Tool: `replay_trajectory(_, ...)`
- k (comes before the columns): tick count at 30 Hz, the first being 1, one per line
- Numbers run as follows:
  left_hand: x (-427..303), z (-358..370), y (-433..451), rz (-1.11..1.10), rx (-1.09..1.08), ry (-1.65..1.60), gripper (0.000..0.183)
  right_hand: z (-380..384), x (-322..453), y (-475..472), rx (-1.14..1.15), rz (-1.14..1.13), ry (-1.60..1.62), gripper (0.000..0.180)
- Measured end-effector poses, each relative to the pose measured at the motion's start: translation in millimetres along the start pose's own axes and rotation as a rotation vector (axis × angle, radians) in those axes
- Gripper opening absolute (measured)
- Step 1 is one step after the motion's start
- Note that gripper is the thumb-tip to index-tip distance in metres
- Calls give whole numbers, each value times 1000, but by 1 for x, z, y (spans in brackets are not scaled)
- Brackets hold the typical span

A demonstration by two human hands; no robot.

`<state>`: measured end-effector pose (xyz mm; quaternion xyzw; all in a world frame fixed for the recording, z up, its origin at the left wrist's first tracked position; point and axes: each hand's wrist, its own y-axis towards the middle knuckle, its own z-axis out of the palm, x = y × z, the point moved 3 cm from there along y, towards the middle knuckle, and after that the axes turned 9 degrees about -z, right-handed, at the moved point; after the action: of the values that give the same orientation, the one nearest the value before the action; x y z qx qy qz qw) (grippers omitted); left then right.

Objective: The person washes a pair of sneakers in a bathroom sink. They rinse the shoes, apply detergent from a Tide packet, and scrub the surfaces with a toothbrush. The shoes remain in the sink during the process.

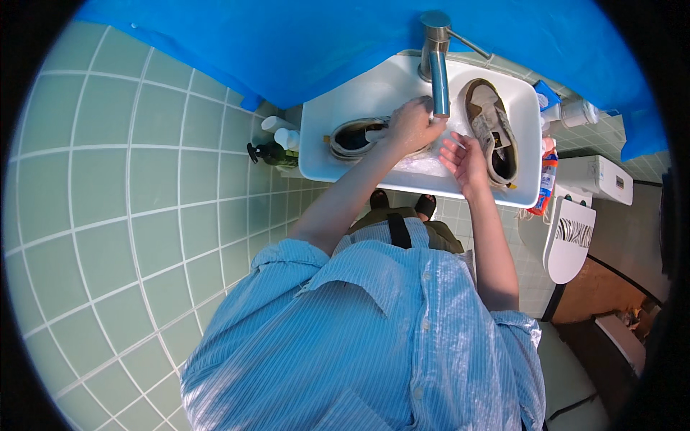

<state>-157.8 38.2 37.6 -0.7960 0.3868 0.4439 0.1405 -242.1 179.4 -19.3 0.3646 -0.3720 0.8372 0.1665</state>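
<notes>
In the white sink (pixel 318 167) lie two sneakers with suds and water between them. My left hand (pixel 414 126) is under the tap's spout (pixel 441 97), over the front of the left sneaker (pixel 350 141), which lies sideways. Its fingertips are largely hidden, so whether it grips anything is unclear. My right hand (pixel 468 164) is palm up beside the other sneaker (pixel 488 121), fingers a little apart and curled, with nothing clearly held. That sneaker, beige and brown, points away from me along the sink's right side.
A metal mixer tap (pixel 434 37) rises at the back before blue sheeting (pixel 269 48). A dark pump bottle (pixel 272 154) and white containers (pixel 285 137) stand left of the sink. An orange-and-blue packet (pixel 547 180) hangs right, near a white toilet (pixel 571 240).
</notes>
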Motion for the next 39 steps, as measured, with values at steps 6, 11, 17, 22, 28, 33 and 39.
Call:
replay_trajectory(6, 28, -61, -38, 45, -272, 158, 38, 45, -5, 19, 82, 43, 73, 29)
replay_trajectory(11, 50, -77, -72, -20, -356, 393, 40, 78, -6, 46, 101, 60, -61, 32)
replay_trajectory(17, 50, -72, -77, 23, -336, 486, 42, 89, 9, 47, 241, 48, -391, 42)
replay_trajectory(22, 44, -78, -79, 64, -376, 406, 42, 79, 31, 22, 385, 92, -794, 37)
replay_trajectory(28, 50, -82, -86, 14, -392, 351, 47, 27, 15, 13, 221, -27, -659, 35)
replay_trajectory(33, 51, -80, -87, -129, -330, 457, 50, 18, 5, 10, 112, -14, -489, 33)
replay_trajectory(39, 43, -74, -90, -223, -286, 551, 58, 26, -5, 0, 155, -158, -686, 31)
